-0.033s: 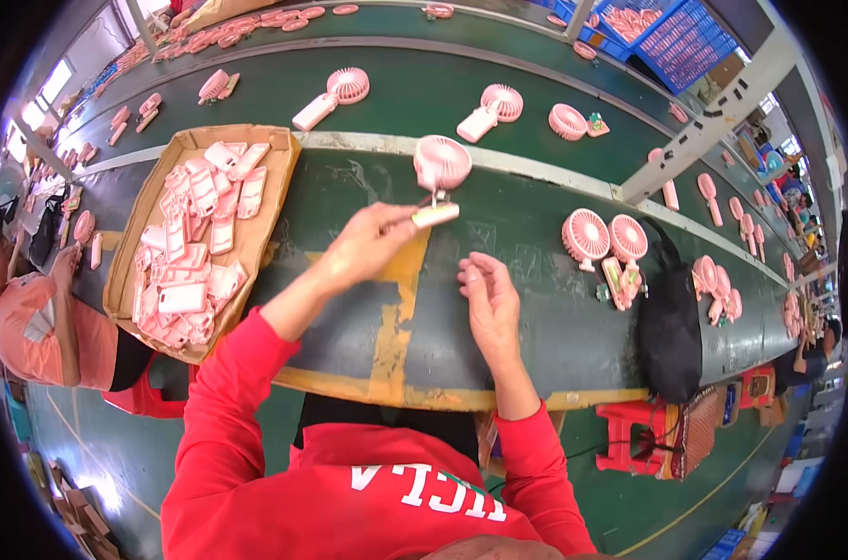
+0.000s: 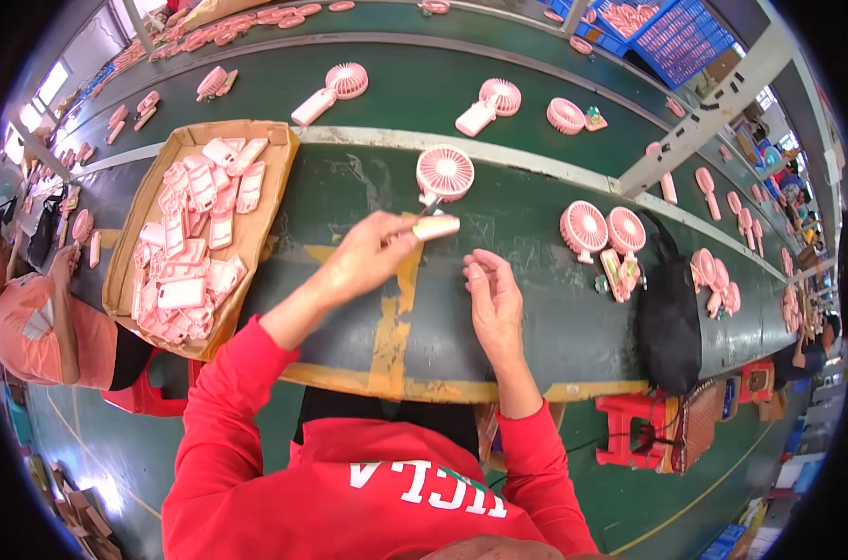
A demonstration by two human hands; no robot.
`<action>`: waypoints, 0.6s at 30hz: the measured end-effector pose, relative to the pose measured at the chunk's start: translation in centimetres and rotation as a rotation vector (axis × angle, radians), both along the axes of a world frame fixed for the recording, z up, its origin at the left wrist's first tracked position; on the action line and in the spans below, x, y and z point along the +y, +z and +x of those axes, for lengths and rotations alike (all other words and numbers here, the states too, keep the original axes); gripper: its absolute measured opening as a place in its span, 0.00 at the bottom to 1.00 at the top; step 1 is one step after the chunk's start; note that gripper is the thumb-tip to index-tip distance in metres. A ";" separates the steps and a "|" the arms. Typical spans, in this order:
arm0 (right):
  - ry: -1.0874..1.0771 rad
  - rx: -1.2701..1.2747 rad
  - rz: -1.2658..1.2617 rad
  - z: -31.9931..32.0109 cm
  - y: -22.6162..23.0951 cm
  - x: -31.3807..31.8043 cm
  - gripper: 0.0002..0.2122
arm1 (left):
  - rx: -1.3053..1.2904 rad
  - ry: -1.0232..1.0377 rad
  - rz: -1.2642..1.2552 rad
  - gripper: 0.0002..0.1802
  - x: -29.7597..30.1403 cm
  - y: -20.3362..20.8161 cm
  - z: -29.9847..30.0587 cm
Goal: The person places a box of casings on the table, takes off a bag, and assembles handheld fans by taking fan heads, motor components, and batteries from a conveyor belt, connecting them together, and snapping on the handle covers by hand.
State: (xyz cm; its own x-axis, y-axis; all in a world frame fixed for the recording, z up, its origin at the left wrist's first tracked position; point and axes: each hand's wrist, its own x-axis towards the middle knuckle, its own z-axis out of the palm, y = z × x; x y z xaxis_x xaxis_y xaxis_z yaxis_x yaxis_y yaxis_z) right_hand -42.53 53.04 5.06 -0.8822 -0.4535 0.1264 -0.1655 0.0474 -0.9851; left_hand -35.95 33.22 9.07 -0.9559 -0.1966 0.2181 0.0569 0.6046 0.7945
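My left hand (image 2: 372, 250) pinches a pale pink handle part (image 2: 437, 227) of a small handheld fan above the workbench. Just beyond it, the round pink fan head (image 2: 445, 173) lies with its slotted grille up, joined to the part by short thin wires. To the right, my right hand (image 2: 495, 303) hovers near the handle part with its fingers loosely bent and apart, touching nothing. A cardboard tray (image 2: 276, 177) heaped with pink plastic shells (image 2: 181, 294) stands left of my left forearm.
Two fan heads (image 2: 585, 231) with open circuit parts sit at the right, beside a black bag (image 2: 671, 327). Beyond a metal rail (image 2: 368, 138), a green conveyor (image 2: 396, 93) carries more pink fans. A post (image 2: 713, 107) rises at the right. Another person (image 2: 50, 327) works at the left.
The fan head has tipped over so its grille now faces up. My left hand and the handle part have shifted slightly; my right hand has barely moved.
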 end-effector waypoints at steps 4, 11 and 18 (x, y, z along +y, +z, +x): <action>-0.020 0.179 0.200 3.1 0.8 2.7 0.13 | -0.226 -0.116 0.045 0.17 4.3 -0.9 6.0; 0.118 0.507 0.455 6.8 0.6 4.5 0.15 | 0.024 0.047 -0.227 0.24 3.9 1.1 3.7; 0.163 0.633 0.464 6.7 0.3 3.0 0.22 | -0.263 -0.012 -0.216 0.49 4.7 -1.6 -4.7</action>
